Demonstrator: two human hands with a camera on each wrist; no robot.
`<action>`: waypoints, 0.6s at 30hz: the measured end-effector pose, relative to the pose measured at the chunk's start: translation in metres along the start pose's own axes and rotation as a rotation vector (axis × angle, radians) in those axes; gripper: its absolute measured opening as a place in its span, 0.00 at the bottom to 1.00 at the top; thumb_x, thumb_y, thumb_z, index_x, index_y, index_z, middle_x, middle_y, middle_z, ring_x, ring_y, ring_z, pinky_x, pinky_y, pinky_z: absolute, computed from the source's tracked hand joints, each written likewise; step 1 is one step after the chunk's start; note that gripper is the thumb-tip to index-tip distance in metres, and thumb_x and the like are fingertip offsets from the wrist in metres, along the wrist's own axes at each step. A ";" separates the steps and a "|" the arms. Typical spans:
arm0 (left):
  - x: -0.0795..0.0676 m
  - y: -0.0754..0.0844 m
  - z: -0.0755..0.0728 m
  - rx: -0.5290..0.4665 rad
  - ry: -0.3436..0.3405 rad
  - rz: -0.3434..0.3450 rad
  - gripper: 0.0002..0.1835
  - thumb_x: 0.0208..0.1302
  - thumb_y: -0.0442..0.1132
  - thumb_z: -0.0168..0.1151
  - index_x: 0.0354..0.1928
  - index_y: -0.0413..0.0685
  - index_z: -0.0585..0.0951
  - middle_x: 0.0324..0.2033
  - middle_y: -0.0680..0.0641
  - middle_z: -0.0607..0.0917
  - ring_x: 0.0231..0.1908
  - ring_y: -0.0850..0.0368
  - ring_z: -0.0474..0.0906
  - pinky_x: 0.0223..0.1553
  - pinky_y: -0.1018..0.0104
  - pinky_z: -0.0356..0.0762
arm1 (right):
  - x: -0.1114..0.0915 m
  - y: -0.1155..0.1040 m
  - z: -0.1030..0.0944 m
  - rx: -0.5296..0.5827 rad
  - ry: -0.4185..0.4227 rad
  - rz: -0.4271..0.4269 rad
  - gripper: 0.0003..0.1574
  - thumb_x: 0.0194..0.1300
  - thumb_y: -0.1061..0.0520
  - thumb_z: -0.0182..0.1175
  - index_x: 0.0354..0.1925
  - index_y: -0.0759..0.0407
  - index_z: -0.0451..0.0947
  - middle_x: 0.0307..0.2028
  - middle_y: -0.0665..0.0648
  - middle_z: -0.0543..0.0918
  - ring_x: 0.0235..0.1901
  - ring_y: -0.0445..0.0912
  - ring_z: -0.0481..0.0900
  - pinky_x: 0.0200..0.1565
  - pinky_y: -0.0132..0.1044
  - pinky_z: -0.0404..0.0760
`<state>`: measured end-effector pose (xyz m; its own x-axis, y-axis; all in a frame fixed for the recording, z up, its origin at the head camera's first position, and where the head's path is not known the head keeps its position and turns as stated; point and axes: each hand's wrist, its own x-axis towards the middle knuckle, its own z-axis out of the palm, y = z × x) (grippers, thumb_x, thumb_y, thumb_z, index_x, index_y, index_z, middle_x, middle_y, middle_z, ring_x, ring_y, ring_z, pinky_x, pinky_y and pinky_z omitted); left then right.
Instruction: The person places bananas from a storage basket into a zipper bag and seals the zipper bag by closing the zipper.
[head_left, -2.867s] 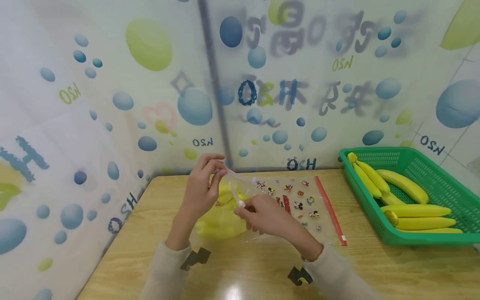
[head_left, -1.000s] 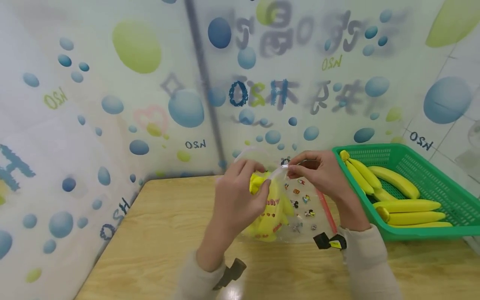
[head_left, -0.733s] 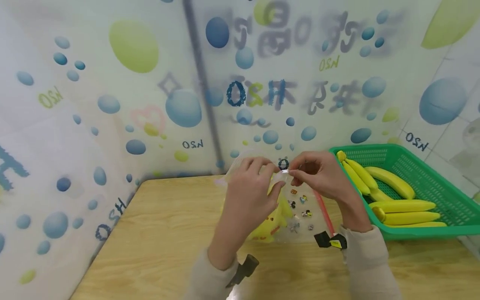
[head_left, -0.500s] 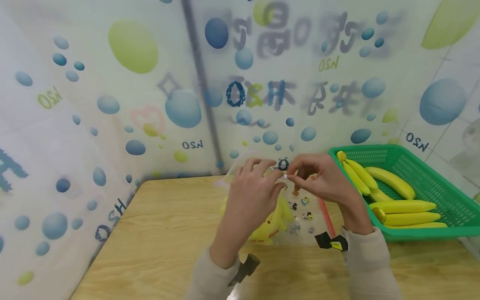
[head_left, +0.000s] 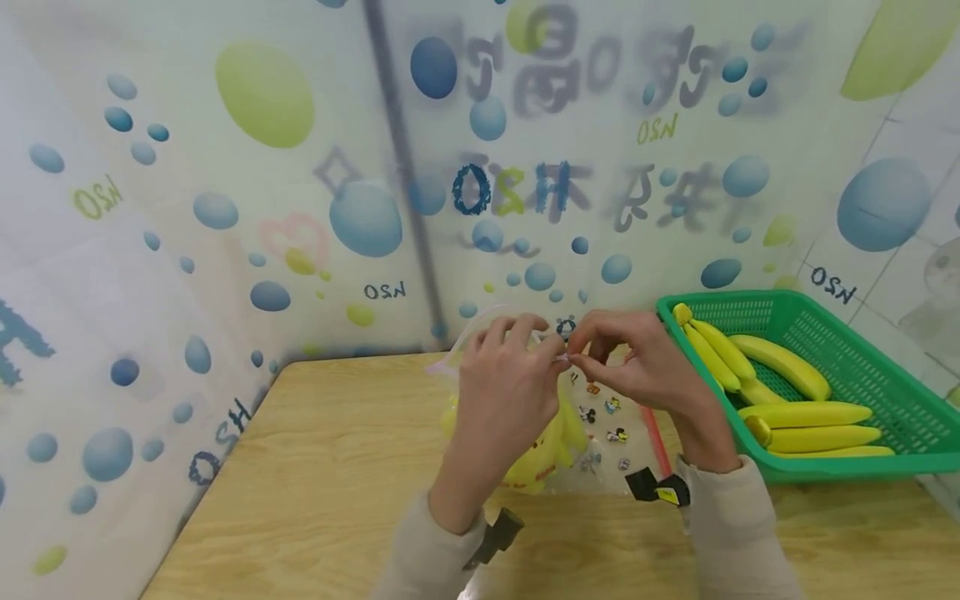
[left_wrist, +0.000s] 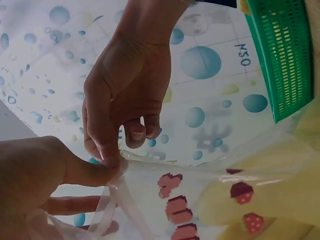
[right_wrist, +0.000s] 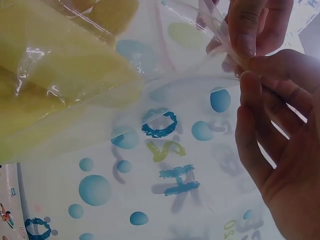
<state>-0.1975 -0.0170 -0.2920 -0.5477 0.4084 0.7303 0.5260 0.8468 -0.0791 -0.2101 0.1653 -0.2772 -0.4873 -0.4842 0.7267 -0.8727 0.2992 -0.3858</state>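
My left hand (head_left: 506, 387) pinches the top edge of a clear zip bag (head_left: 551, 454), which has yellow bananas inside and red strawberry prints. Right beside it, my right hand (head_left: 637, 358) pinches the corner of the same edge between thumb and index finger. In the left wrist view, the fingertips of both hands meet at that corner, above the bag's printed side (left_wrist: 215, 200). The right wrist view shows the yellow contents (right_wrist: 55, 75) through the plastic, left of my right hand (right_wrist: 295, 145). My left hand hides part of the bag in the head view.
A flat clear bag with cartoon prints and a red zip strip (head_left: 656, 442) lies behind and to the right. At the right stands a green basket (head_left: 862, 469) holding several bananas (head_left: 813, 414). A patterned sheet (head_left: 360, 125) hangs behind the wooden table (head_left: 315, 483).
Both hands have moved right along the bag's top edge; the right hand went from the near side to the right corner. Lately the left fingers have closed up beside the right ones.
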 end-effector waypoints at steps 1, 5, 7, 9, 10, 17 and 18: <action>0.000 0.000 0.000 0.002 0.006 -0.007 0.07 0.63 0.51 0.62 0.38 0.61 0.85 0.46 0.55 0.82 0.47 0.53 0.76 0.48 0.54 0.77 | 0.000 0.001 0.000 -0.002 0.012 -0.012 0.14 0.50 0.78 0.63 0.30 0.62 0.79 0.26 0.52 0.81 0.17 0.37 0.74 0.24 0.28 0.77; 0.000 0.000 0.001 -0.041 0.039 -0.034 0.06 0.63 0.51 0.62 0.33 0.62 0.84 0.45 0.54 0.80 0.46 0.52 0.77 0.48 0.53 0.76 | 0.000 0.002 0.001 -0.004 0.048 -0.079 0.14 0.49 0.78 0.64 0.29 0.61 0.79 0.26 0.51 0.82 0.18 0.36 0.75 0.25 0.27 0.76; 0.000 -0.002 0.001 -0.072 0.048 -0.046 0.06 0.62 0.51 0.63 0.30 0.62 0.84 0.45 0.54 0.79 0.46 0.52 0.76 0.49 0.52 0.75 | 0.000 0.002 0.000 0.004 0.052 -0.100 0.14 0.49 0.78 0.64 0.29 0.62 0.79 0.26 0.52 0.82 0.18 0.36 0.75 0.25 0.26 0.75; 0.000 -0.003 0.002 -0.097 0.053 -0.051 0.06 0.61 0.50 0.63 0.28 0.62 0.83 0.45 0.54 0.79 0.47 0.52 0.75 0.50 0.52 0.73 | 0.000 0.002 -0.002 0.011 0.051 -0.112 0.14 0.49 0.78 0.64 0.30 0.62 0.79 0.27 0.53 0.82 0.19 0.37 0.75 0.26 0.26 0.75; 0.000 -0.004 0.002 -0.099 0.052 -0.051 0.06 0.61 0.49 0.63 0.28 0.62 0.83 0.44 0.54 0.79 0.47 0.51 0.75 0.51 0.51 0.72 | 0.000 0.002 -0.002 0.015 0.051 -0.114 0.15 0.48 0.78 0.64 0.30 0.61 0.79 0.27 0.53 0.82 0.19 0.37 0.75 0.26 0.27 0.75; -0.001 -0.008 0.000 -0.072 0.008 -0.038 0.06 0.64 0.49 0.61 0.29 0.63 0.83 0.38 0.56 0.77 0.48 0.52 0.74 0.53 0.49 0.72 | -0.002 0.003 -0.004 0.044 0.045 -0.109 0.21 0.47 0.82 0.62 0.30 0.58 0.79 0.28 0.51 0.82 0.19 0.38 0.74 0.26 0.28 0.74; -0.001 -0.009 -0.001 -0.068 0.000 -0.038 0.06 0.64 0.49 0.62 0.30 0.63 0.83 0.37 0.57 0.77 0.48 0.52 0.74 0.53 0.49 0.72 | -0.002 0.003 -0.004 0.048 0.046 -0.107 0.21 0.47 0.82 0.62 0.29 0.57 0.79 0.28 0.51 0.82 0.20 0.38 0.74 0.26 0.28 0.74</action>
<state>-0.2016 -0.0253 -0.2915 -0.5677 0.3765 0.7321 0.5478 0.8366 -0.0054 -0.2117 0.1701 -0.2774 -0.3902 -0.4730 0.7900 -0.9207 0.2076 -0.3304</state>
